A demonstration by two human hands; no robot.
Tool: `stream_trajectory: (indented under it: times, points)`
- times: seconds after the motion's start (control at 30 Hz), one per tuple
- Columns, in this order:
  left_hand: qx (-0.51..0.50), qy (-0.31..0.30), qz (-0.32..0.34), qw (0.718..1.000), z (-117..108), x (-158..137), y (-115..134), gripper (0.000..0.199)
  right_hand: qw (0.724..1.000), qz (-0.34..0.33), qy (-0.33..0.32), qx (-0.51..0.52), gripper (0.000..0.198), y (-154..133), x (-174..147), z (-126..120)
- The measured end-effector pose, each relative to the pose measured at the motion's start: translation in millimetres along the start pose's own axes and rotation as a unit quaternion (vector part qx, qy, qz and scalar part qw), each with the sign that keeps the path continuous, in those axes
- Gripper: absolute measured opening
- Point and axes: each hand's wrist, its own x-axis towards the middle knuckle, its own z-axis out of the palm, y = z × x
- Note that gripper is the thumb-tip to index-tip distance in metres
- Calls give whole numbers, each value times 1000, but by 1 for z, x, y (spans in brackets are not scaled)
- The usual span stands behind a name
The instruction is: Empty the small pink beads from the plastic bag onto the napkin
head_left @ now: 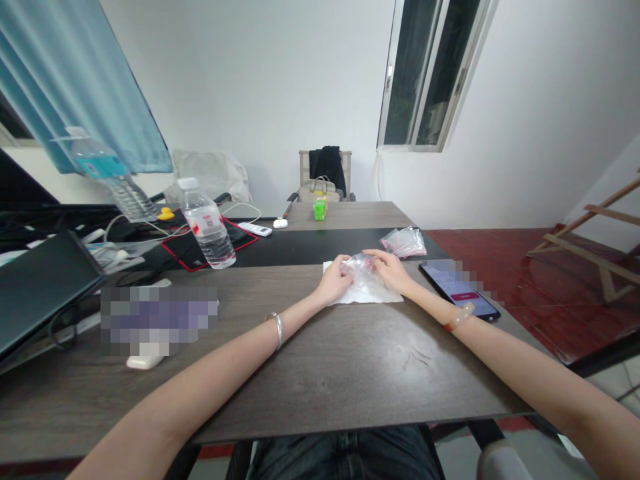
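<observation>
My left hand (336, 280) and my right hand (390, 270) meet at a clear plastic bag (361, 268) near the far side of the brown table. The left fingers are curled round the bag's left edge. On the other side, my right fingers bend over its upper right part, with a small pinkish bit beside them. Under the bag lies a white sheet (370, 293), partly covered by the hands. Just beyond my right hand rests a pile of clear packets (405, 242) with pinkish contents. A phone (457, 290) with a lit screen lies right of my right forearm.
Two water bottles, one clear (207, 227) and one with a blue label (113, 173), stand at the left. A laptop (45, 287), cables and a white remote (255, 229) lie there too. A green box (320, 209) sits farther back. The brown table (310, 373) spans the front.
</observation>
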Motion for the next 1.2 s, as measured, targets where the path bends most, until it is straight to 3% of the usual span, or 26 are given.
stream_trajectory:
  times: [0.2,0.37,0.7,0.77,0.87,0.97,1.1,1.2]
  points:
    - [17,12,5,1000,0,1,-2,36,990,51,-7,130,47,-11,-2,-3]
    - [36,23,8,999,-1,0,-1,34,983,114,41,136,44,-12,0,-1]
    - [48,19,7,999,0,0,4,33,967,130,120,184,31,-5,5,3]
    - [81,5,11,997,1,-2,7,42,963,125,134,196,29,-4,5,3]
    - [162,-14,50,985,3,-6,9,71,961,118,146,204,27,-5,5,4]
    - [223,-27,89,970,4,-8,7,75,960,109,151,211,25,-8,4,4]
    - [229,-39,124,965,4,-6,1,67,952,100,150,248,41,-13,2,6]
    - [225,-44,132,964,3,-4,-1,64,945,128,124,273,54,-17,-1,9]
